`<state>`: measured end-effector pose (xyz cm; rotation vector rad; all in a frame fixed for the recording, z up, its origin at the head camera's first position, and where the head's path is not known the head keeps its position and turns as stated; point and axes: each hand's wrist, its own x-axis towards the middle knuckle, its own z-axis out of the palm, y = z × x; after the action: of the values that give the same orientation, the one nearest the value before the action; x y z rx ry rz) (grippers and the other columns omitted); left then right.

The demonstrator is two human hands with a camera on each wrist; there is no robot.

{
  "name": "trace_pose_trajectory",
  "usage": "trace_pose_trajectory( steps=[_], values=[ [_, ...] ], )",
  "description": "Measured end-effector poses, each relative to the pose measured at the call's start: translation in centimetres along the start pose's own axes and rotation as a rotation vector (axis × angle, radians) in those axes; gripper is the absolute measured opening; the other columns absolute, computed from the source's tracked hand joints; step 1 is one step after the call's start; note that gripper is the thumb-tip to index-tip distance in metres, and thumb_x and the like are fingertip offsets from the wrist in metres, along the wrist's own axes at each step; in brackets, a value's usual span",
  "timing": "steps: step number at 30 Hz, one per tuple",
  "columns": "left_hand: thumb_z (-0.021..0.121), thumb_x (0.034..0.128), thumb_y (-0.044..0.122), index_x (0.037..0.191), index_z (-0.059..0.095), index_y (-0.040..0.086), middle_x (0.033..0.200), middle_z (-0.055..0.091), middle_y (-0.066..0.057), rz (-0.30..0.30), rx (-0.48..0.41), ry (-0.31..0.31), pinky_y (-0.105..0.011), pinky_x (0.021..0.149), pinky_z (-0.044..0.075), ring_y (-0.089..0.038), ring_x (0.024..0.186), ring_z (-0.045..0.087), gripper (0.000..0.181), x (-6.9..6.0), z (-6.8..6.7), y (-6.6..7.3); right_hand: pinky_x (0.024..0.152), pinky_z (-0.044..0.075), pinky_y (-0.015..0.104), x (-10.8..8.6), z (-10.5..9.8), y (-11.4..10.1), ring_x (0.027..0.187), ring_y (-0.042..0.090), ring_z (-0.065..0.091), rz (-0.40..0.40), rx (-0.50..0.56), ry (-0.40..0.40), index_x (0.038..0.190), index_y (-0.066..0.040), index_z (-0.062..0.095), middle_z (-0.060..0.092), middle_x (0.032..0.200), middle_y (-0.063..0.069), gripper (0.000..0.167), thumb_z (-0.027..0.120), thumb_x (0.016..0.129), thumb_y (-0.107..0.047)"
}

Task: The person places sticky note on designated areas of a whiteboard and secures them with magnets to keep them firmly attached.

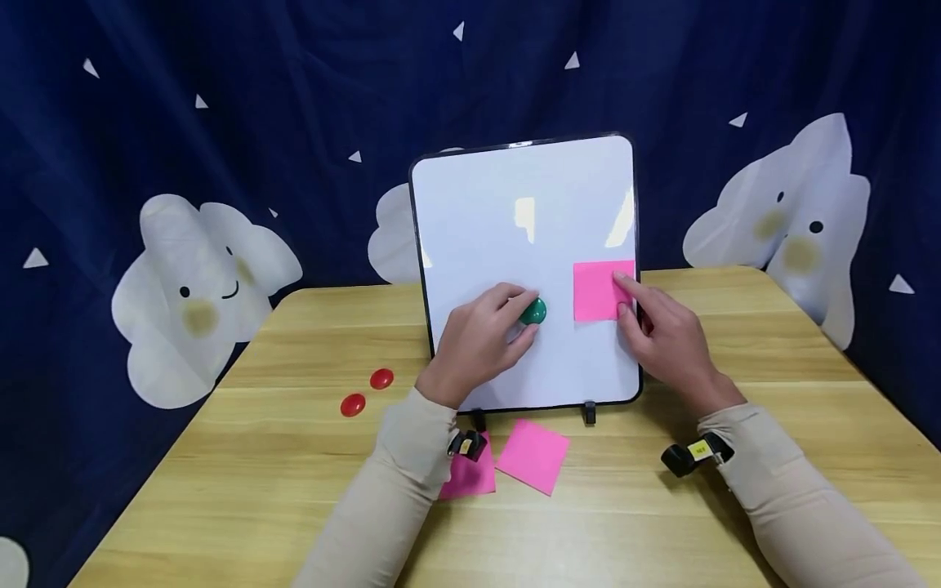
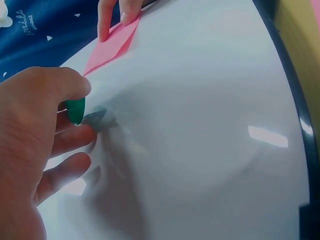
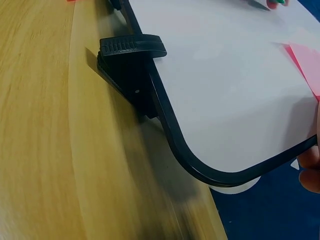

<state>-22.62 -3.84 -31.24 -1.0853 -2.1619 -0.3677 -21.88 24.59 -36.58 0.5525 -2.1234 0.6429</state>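
1. Head view: the left hand pinches a round, glossy green disc between thumb and forefinger, near the middle of a white, black-framed board standing on the pale wooden desk. The right hand has forefinger and thumb on a pink paper square at the board's right side. Two round, glossy red discs and two loose pink paper squares lie on the desk. The step in hand looks like steadying the square while the disc is readied to fix it.

2. Left wrist view: the disc is held edge-on, seemingly just off the board; the lower fingers are spread. The next move would call for setting the disc on the square without shifting the paper.

3. Right wrist view: a black plastic clip overlaps the board's edge. The right fingers show only in part; whether they pinch the square or merely press it, I cannot tell.
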Motion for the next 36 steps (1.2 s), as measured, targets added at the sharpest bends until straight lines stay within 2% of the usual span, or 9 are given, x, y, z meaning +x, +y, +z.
trace_pose_trajectory(
  steps=[9,17,21,28,36],
  values=[
    [0.072,0.0909,0.026,0.117,0.073,0.01,0.11,0.067,-0.002,0.008,0.021,0.037,-0.024,0.07,0.055,-0.009,0.088,0.065,0.031,1.3,0.6,0.7,0.058,0.029,0.02,0.0,-0.1,-0.1,0.065,0.012,0.041,-0.004,0.004,-0.003,0.139,-0.01,0.061,0.049,0.071,0.002,0.051,0.067,0.088,-0.003],
    [0.071,0.0912,0.028,0.118,0.073,0.012,0.11,0.067,0.0,0.029,0.057,0.041,-0.02,0.071,0.053,-0.007,0.087,0.065,0.03,3.2,1.0,1.6,0.057,0.031,0.022,-0.1,0.0,0.2,0.065,0.013,0.042,0.005,-0.002,-0.006,0.141,-0.011,0.059,0.051,0.072,0.003,0.051,0.066,0.09,-0.008],
    [0.07,0.092,0.028,0.117,0.073,0.013,0.112,0.067,0.0,0.021,0.074,0.049,-0.021,0.07,0.054,-0.008,0.088,0.066,0.029,3.8,1.3,1.9,0.056,0.031,0.022,-0.1,0.1,0.4,0.064,0.013,0.041,-0.008,0.004,0.001,0.141,-0.011,0.059,0.049,0.071,0.002,0.051,0.066,0.09,-0.009],
    [0.073,0.0921,0.027,0.119,0.073,0.012,0.116,0.07,-0.001,-0.013,0.054,0.068,-0.025,0.077,0.056,-0.012,0.099,0.069,0.031,4.5,1.8,2.4,0.056,0.032,0.023,0.0,0.1,0.5,0.063,0.012,0.041,-0.02,-0.003,0.003,0.141,-0.012,0.059,0.048,0.07,0.002,0.052,0.066,0.09,-0.007],
    [0.072,0.0926,0.028,0.121,0.073,0.014,0.118,0.07,0.001,-0.031,0.058,0.079,-0.025,0.081,0.055,-0.012,0.101,0.069,0.032,5.6,2.2,3.0,0.057,0.034,0.024,-0.1,0.1,0.6,0.064,0.013,0.043,-0.004,-0.003,0.007,0.142,-0.014,0.059,0.054,0.073,0.003,0.051,0.064,0.092,-0.009]
  ],
)
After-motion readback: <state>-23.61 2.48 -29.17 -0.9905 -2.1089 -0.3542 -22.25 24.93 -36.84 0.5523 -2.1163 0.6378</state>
